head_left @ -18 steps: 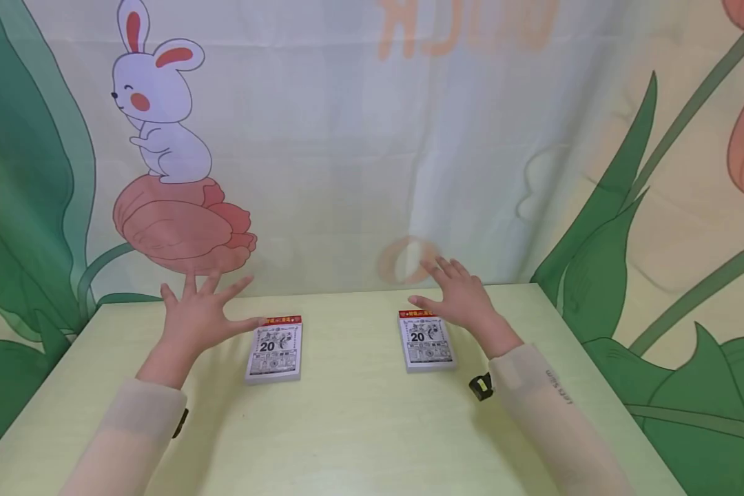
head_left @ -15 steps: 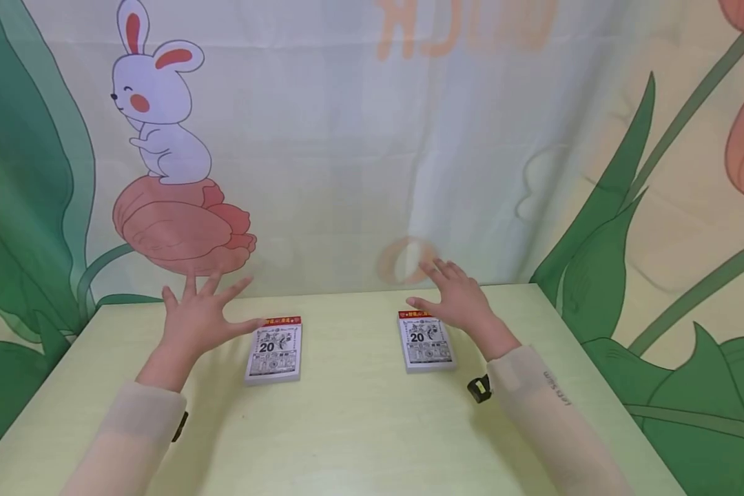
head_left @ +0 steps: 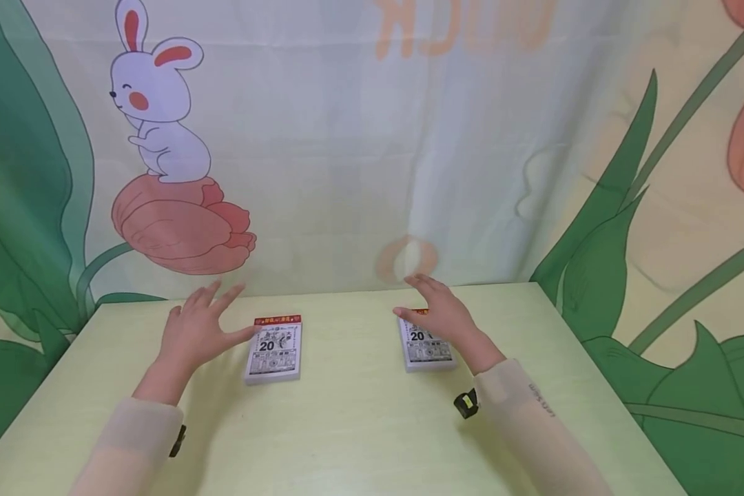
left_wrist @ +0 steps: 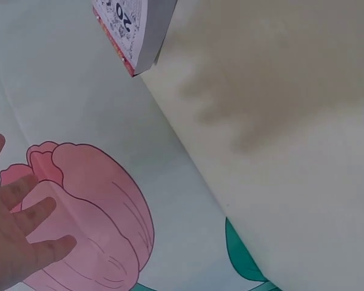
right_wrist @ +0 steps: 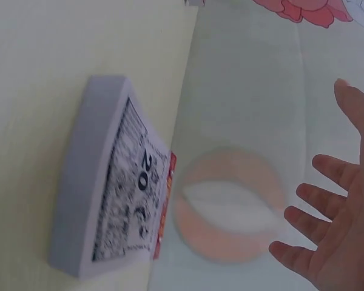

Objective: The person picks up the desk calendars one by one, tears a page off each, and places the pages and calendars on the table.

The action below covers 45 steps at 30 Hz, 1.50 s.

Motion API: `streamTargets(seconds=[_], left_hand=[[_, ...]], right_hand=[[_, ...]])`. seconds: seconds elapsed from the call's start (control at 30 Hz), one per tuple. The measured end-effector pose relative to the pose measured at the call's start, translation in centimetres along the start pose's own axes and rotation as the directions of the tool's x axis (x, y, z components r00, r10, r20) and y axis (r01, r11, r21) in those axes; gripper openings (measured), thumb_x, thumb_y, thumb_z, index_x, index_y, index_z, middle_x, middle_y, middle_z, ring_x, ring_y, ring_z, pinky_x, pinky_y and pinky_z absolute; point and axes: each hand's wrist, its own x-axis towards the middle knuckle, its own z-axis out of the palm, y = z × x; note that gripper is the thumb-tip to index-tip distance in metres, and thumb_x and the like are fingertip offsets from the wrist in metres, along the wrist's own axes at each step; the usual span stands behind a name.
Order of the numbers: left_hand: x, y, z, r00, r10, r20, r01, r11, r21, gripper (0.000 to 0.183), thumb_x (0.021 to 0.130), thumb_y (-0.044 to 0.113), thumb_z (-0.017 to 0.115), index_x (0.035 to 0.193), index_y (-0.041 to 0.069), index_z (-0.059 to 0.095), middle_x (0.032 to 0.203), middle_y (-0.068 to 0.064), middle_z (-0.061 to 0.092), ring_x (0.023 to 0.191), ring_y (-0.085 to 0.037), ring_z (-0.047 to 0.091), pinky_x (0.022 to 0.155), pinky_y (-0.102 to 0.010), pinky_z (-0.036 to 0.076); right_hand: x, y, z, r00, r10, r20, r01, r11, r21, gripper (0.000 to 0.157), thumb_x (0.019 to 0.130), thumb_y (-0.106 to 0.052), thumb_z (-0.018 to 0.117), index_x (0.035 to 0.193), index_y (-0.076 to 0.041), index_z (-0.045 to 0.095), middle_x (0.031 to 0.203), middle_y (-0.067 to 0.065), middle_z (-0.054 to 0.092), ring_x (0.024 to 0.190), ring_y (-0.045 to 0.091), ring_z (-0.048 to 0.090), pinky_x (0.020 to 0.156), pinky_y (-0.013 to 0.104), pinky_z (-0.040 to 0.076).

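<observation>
Two thick tear-off calendar pads lie flat on the table, each with a red top strip and a large black 20. The left calendar (head_left: 275,355) is beside my left hand (head_left: 193,331), whose fingers are spread in the air, the thumb overlapping the calendar's upper left edge in the head view. Over the upper part of the right calendar (head_left: 426,353) hovers my right hand (head_left: 448,318), fingers extended and thumb pointing left. In the right wrist view, a gap shows between that hand (right_wrist: 340,218) and the calendar (right_wrist: 118,182). Neither hand holds anything.
The pale yellow-green table (head_left: 347,427) ends at the back against a hanging cloth (head_left: 322,172) printed with a rabbit, tulips and leaves. Black straps with small devices (head_left: 466,404) sit at both wrists. Shadows of the arms fall on the table.
My right hand has moved left and slightly nearer, covering more of its calendar's top. My left hand has lowered a little, its fingers less spread. Both calendars stay in place.
</observation>
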Motion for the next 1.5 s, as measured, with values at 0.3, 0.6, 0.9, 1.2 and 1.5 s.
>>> streamTargets(seconds=[0.3, 0.6, 0.9, 1.2, 1.5], left_hand=[[-0.5, -0.5, 1.2, 1.000, 0.005, -0.026, -0.007, 0.997, -0.078, 0.074, 0.091, 0.059, 0.056, 0.150, 0.016, 0.040, 0.154, -0.026, 0.036, 0.136, -0.052, 0.038, 0.102, -0.072, 0.039], [-0.9, -1.0, 2.0, 1.000, -0.028, 0.002, 0.028, 0.991, -0.134, 0.069, 0.094, 0.054, 0.053, 0.149, 0.014, 0.041, 0.151, -0.027, 0.040, 0.134, -0.051, 0.040, 0.099, -0.070, 0.042], [-1.1, -1.7, 2.7, 0.999, -0.046, 0.026, 0.050, 0.977, -0.209, 0.068, 0.096, 0.049, 0.054, 0.151, 0.011, 0.037, 0.151, -0.028, 0.040, 0.137, -0.048, 0.040, 0.102, -0.068, 0.042], [-0.8, -2.3, 3.6, 0.999, -0.033, 0.033, 0.042, 0.951, -0.306, 0.064, 0.097, 0.039, 0.057, 0.148, 0.003, 0.040, 0.149, -0.031, 0.041, 0.138, -0.049, 0.037, 0.113, -0.064, 0.033], [-0.3, -2.5, 4.2, 0.995, -0.070, 0.066, 0.089, 0.925, -0.368, 0.060, 0.100, 0.036, 0.052, 0.147, 0.000, 0.040, 0.146, -0.031, 0.045, 0.128, -0.049, 0.049, 0.105, -0.063, 0.043]], right_hand=[[0.3, -1.4, 1.9, 1.000, -0.014, -0.013, 0.016, 0.990, 0.137, 0.070, 0.092, -0.052, 0.062, 0.148, -0.013, 0.043, 0.156, 0.011, 0.041, 0.146, 0.036, 0.036, 0.117, 0.057, 0.034], [0.7, -3.0, 3.1, 0.999, -0.033, -0.034, 0.040, 0.973, 0.227, 0.065, 0.093, -0.047, 0.063, 0.146, -0.014, 0.046, 0.152, 0.010, 0.047, 0.143, 0.032, 0.041, 0.117, 0.051, 0.036], [1.4, -4.3, 4.7, 0.999, -0.039, -0.009, 0.040, 0.964, 0.264, 0.062, 0.093, -0.046, 0.063, 0.145, -0.015, 0.048, 0.152, 0.007, 0.048, 0.143, 0.029, 0.042, 0.118, 0.049, 0.036], [2.4, -5.6, 6.0, 0.999, -0.027, 0.026, 0.018, 0.957, 0.288, 0.059, 0.095, -0.043, 0.062, 0.145, -0.014, 0.049, 0.151, 0.009, 0.049, 0.134, 0.033, 0.051, 0.110, 0.049, 0.045], [3.7, -6.2, 7.0, 0.996, 0.013, 0.085, -0.048, 0.904, 0.425, 0.053, 0.098, -0.040, 0.059, 0.143, -0.012, 0.051, 0.147, 0.008, 0.053, 0.129, 0.029, 0.056, 0.105, 0.048, 0.050]])
